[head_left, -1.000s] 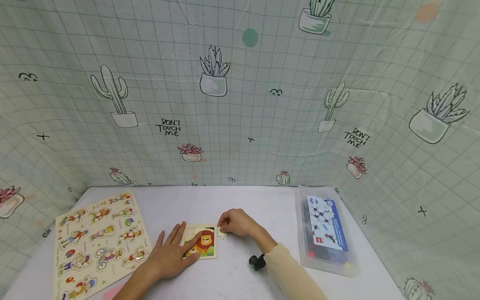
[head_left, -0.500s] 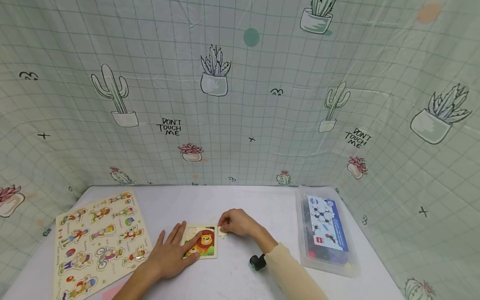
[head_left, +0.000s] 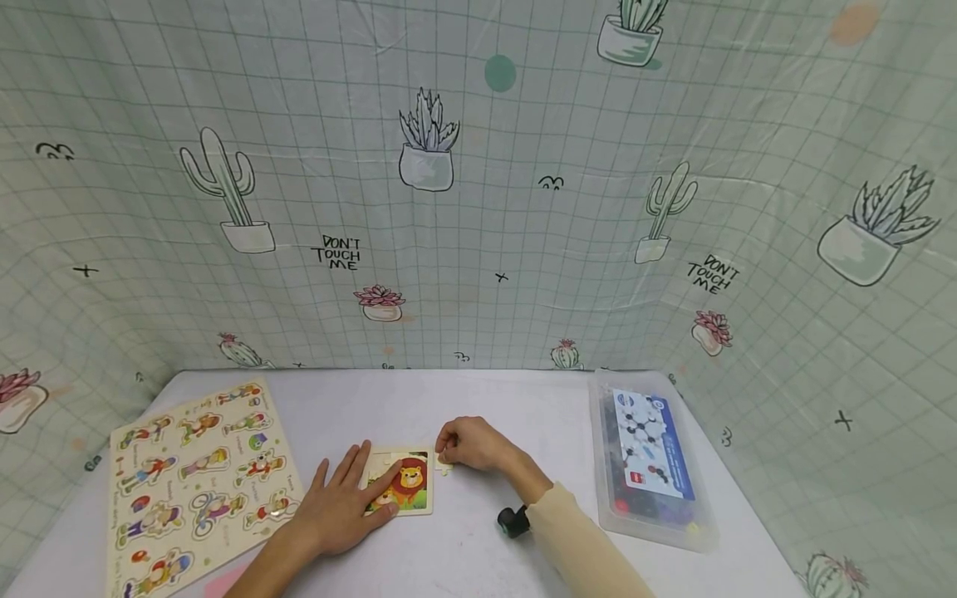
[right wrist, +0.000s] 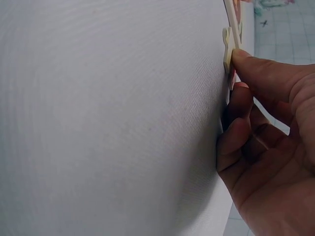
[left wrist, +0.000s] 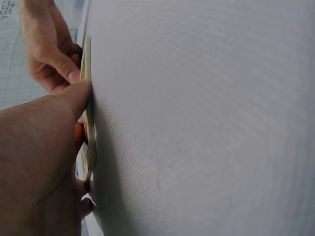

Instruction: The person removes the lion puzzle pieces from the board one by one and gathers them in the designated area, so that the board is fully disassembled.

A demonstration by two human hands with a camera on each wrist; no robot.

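Observation:
A small square lion jigsaw puzzle (head_left: 415, 492) in a pale wooden frame lies at the middle of the white table in the head view. My left hand (head_left: 335, 513) rests on its left part, fingers spread, forefinger and thumb reaching over the picture. Just right of the frame, my right hand (head_left: 475, 443) pinches a pale jigsaw piece (head_left: 446, 470) between thumb and fingers. In the right wrist view, the piece (right wrist: 227, 51) stands beside the frame's edge, under the thumb tip. The left wrist view has the left thumb on the frame's edge (left wrist: 91, 123).
A large wooden board with cartoon figures (head_left: 196, 490) lies at the left. At the right is a clear plastic box (head_left: 650, 457) with a blue-and-white label. A small black object (head_left: 512, 522) sits by the right sleeve (head_left: 579, 540). Patterned cloth (head_left: 478, 208) hangs behind the table.
The jigsaw piece in my right hand has turned slightly at the fingertips. My left hand has stayed on the puzzle.

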